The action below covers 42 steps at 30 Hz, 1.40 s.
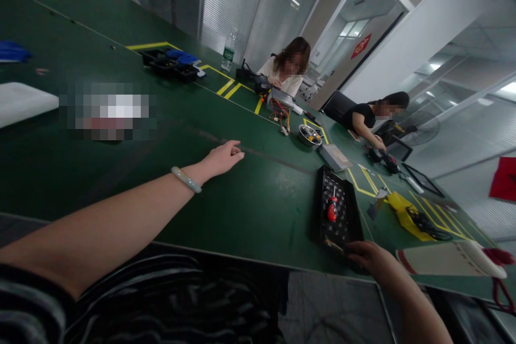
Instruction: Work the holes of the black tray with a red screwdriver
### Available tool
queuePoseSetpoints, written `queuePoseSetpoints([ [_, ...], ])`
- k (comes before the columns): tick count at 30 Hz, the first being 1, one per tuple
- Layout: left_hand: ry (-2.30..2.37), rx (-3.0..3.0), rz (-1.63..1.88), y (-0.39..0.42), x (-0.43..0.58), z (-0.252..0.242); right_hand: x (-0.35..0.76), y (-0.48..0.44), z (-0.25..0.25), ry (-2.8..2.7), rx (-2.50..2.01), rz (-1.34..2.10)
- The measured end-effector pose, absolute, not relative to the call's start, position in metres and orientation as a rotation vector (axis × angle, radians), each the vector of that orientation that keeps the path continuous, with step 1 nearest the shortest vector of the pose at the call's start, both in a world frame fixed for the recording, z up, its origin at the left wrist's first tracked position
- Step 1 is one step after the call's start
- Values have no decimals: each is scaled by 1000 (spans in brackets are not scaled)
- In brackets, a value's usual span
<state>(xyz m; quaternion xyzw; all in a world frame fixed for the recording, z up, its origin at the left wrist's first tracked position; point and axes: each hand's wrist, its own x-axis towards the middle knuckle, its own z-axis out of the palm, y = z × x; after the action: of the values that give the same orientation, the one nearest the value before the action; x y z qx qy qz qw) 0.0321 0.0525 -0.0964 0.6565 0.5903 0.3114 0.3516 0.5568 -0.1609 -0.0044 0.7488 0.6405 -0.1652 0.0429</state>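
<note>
My left hand [226, 157], with a pale bangle [186, 180] on its wrist, is over the green table [258, 204]. Its fingers reach forward, slightly bent and apart, with nothing in them. To the right, my right hand [368, 255] grips the near end of a black tray [320, 209] by its rim; part of the fingers is hidden. Inside the tray lies a red-handled screwdriver [332, 209] among rows of small pieces, too small to name. A thin light-coloured thing [334, 246] at the tray's near end is blurred.
Beyond the tray are a grey box [334, 157], a metal bowl [310, 135] and coloured cables [280, 113]. A yellow bag [407, 215] and a whitish cylinder [447, 258] sit at right. Black trays [169, 64] and a bottle [228, 51] stand far left. Two people work across the table.
</note>
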Motion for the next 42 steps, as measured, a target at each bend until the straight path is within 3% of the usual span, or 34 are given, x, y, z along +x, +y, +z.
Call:
queuePoseSetpoints([
  [17,1528,1716,803,64,28,-110,529,-162,8,1998,2447,-271],
  [42,1568,1715,747,53,33,-93,523,-148,-10,2092,2388,-440],
])
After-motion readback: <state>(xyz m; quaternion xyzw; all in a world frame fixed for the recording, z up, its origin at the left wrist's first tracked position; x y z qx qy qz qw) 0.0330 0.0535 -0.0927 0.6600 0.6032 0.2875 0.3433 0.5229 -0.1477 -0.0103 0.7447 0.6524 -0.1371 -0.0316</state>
